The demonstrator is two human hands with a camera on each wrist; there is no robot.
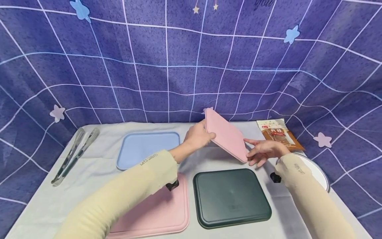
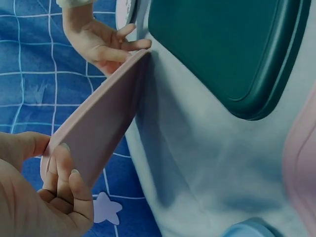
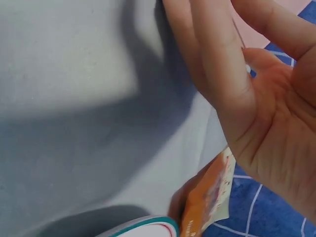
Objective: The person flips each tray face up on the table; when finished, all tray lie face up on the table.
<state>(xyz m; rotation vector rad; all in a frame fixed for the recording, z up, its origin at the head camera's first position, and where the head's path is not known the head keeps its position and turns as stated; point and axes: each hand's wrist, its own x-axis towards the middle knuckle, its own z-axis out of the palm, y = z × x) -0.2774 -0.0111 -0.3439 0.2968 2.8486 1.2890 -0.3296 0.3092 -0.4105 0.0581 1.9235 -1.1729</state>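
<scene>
In the head view a pink cutting board (image 1: 226, 136) is held up on a slant over the back of the table, its lower right corner near the cloth. My left hand (image 1: 198, 134) pinches its upper left end, thumb on the near face; in the left wrist view the fingers (image 2: 64, 168) curl behind that edge. At the lower corner is my right hand (image 1: 264, 152), fingers loosely extended and fingertips right at the board's edge. In the right wrist view the right hand's fingers (image 3: 217, 54) are mostly straight. A dark green cutting board (image 1: 232, 197) lies flat just in front.
A second pink cutting board (image 1: 161, 212) lies under the left forearm, with a blue one (image 1: 149, 147) behind it. Tongs (image 1: 73, 156) lie far left. A brown food packet (image 1: 279, 134) and a round white plate (image 1: 314, 172) are at the right, the plate partly behind the right sleeve.
</scene>
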